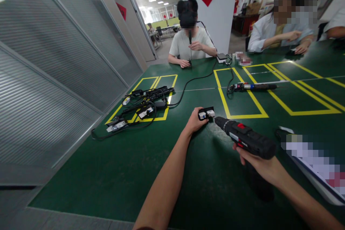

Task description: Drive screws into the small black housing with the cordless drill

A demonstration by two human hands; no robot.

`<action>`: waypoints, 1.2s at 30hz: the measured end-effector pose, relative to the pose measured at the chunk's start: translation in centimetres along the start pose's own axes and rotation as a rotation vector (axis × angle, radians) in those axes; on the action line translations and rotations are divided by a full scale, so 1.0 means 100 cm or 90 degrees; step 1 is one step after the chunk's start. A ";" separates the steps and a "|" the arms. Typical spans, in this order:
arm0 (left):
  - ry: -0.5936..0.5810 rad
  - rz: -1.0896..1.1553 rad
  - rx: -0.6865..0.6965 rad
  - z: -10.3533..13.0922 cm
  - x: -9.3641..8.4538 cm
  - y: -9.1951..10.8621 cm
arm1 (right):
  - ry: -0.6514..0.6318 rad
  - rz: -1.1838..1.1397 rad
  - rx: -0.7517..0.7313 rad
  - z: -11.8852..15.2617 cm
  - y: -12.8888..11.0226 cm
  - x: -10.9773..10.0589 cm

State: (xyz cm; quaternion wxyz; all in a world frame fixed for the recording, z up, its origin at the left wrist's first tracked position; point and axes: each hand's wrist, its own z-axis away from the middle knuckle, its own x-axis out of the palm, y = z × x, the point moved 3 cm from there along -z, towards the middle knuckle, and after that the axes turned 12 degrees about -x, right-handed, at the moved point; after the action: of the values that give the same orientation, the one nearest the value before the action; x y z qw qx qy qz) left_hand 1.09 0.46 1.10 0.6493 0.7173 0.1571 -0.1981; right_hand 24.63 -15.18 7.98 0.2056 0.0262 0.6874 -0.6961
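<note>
My right hand (252,160) is wrapped round the grip of a black and red cordless drill (244,136). The drill points left and away from me. Its thin bit reaches a small black piece with white labels (207,114); whether the tip touches it I cannot tell. My left hand (196,121) is closed on the left side of that piece and steadies it on the green table (151,172). Part of the drill's lower body lies in shadow below my right hand.
Black cables and adapters (151,97) lie in a heap inside yellow tape frames at left. A pen-shaped electric screwdriver (253,86) rests at right, near a tray (309,169) with blurred contents. Across the table, one person holds a screwdriver (190,37); another sits at right.
</note>
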 end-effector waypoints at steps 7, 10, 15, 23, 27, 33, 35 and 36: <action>-0.002 -0.006 0.015 0.001 -0.001 0.001 | 0.004 0.006 0.002 -0.001 -0.005 0.000; -0.003 -0.007 0.014 0.001 -0.001 0.002 | 0.003 0.003 -0.001 0.000 -0.008 0.000; -0.008 0.000 0.004 0.001 -0.001 0.003 | 0.008 -0.016 -0.002 0.000 -0.009 0.001; -0.004 0.001 -0.004 0.002 -0.001 0.004 | 0.007 -0.022 0.007 -0.001 -0.008 0.002; 0.001 0.003 -0.013 0.002 -0.001 0.005 | -0.001 -0.018 0.009 0.000 -0.006 0.001; 0.009 0.004 -0.012 0.002 -0.001 0.007 | -0.002 -0.018 0.003 -0.001 -0.003 0.000; 0.009 0.001 -0.011 0.002 -0.001 0.006 | 0.002 -0.017 0.000 -0.001 -0.003 0.000; 0.009 -0.001 -0.009 0.002 -0.001 0.006 | 0.004 -0.017 -0.002 -0.001 -0.003 0.000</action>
State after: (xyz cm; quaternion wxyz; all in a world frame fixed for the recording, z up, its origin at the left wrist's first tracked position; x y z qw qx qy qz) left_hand 1.26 0.20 1.62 0.6532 0.7138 0.1635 -0.1926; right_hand 24.50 -15.08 8.30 0.1943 0.0189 0.6894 -0.6976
